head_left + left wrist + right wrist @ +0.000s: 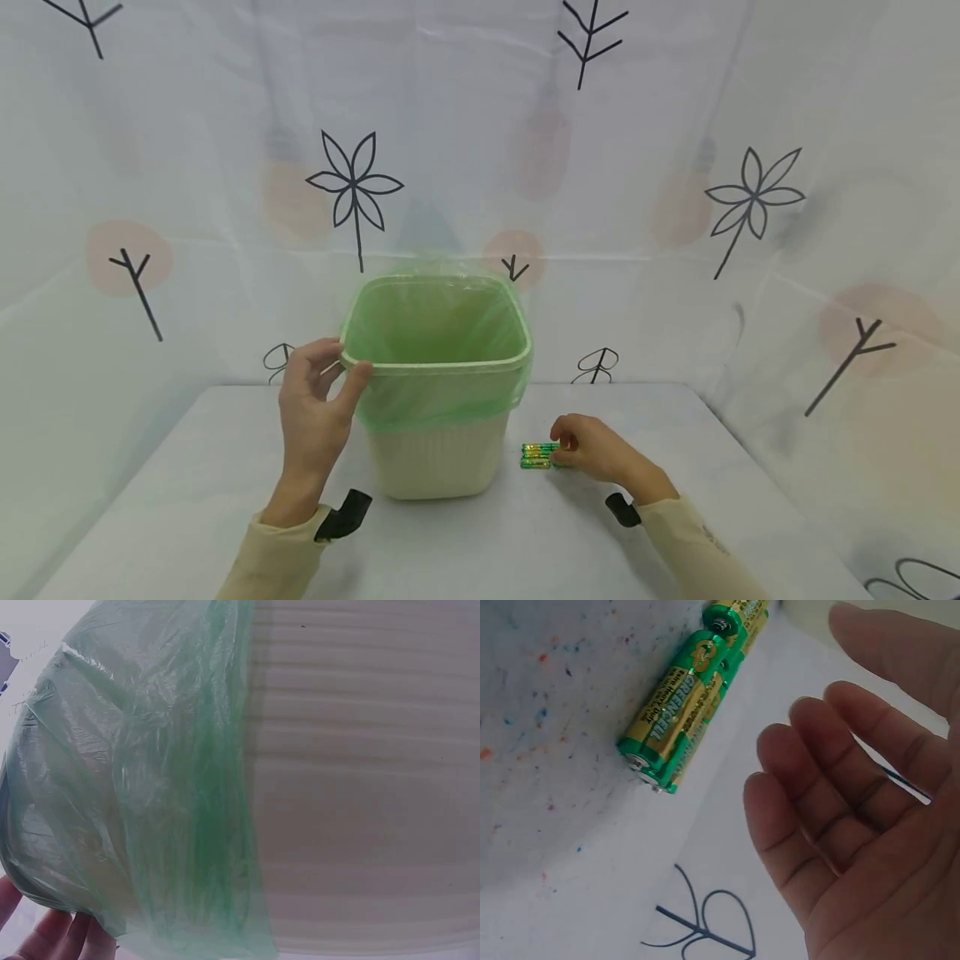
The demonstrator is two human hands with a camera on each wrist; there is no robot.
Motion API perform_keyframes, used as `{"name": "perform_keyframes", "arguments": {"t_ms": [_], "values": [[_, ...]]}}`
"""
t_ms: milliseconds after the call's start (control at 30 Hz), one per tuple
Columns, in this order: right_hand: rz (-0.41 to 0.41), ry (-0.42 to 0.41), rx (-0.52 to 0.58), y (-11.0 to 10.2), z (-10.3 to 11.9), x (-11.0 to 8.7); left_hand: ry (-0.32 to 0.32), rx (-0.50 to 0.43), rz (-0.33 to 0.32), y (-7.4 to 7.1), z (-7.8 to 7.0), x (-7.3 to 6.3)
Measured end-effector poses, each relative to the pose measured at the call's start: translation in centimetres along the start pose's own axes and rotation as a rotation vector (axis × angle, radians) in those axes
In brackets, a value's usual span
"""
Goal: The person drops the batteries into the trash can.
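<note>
A cream plastic trash bin (438,467) stands upright on the table, lined with a thin green bag (442,400) folded over its rim. At the bin's left front corner my left hand (318,408) holds the rim, thumb in front and fingers along the left side. The left wrist view has the fingertips (49,934) at the bagged rim. To the right of the bin lie several green and gold batteries (536,450), side by side in short rows. Over their right end hovers my right hand (596,450); in the right wrist view its loosely bent fingers stand apart from the batteries (667,705).
The white table (225,467) extends on both sides of the bin. Behind and beside it hangs a pale cloth (465,125) printed with line-drawn flowers and twigs. Black wrist cameras (343,515) sit at both cuffs.
</note>
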State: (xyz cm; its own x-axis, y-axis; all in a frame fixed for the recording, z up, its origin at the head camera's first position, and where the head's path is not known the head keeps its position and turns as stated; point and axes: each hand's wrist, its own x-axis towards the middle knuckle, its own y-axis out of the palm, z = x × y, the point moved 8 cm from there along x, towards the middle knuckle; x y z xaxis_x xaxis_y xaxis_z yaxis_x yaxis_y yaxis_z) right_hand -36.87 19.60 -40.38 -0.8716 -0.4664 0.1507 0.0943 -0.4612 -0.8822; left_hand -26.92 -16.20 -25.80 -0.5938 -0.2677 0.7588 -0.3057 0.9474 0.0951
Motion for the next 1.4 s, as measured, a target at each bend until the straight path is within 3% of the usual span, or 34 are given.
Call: {"name": "perform_keyframes", "arguments": {"t_ms": [400,800,1167,1400], "values": [[0.014,0.071,-0.135,1.0,-1.1,-0.5,0.011,-0.018,0.002,0.1,-0.2,0.0],[0.033,0.067,-0.144,1.9,-2.0,-0.6,0.023,-0.012,0.011,0.2,-0.1,0.0],[0.106,0.087,-0.077,2.5,-1.8,-0.9,0.024,-0.004,0.004,0.0,0.0,0.0],[0.170,0.088,0.022,3.1,-1.7,-1.1,0.033,-0.004,0.010,0.0,0.0,0.0]]}}
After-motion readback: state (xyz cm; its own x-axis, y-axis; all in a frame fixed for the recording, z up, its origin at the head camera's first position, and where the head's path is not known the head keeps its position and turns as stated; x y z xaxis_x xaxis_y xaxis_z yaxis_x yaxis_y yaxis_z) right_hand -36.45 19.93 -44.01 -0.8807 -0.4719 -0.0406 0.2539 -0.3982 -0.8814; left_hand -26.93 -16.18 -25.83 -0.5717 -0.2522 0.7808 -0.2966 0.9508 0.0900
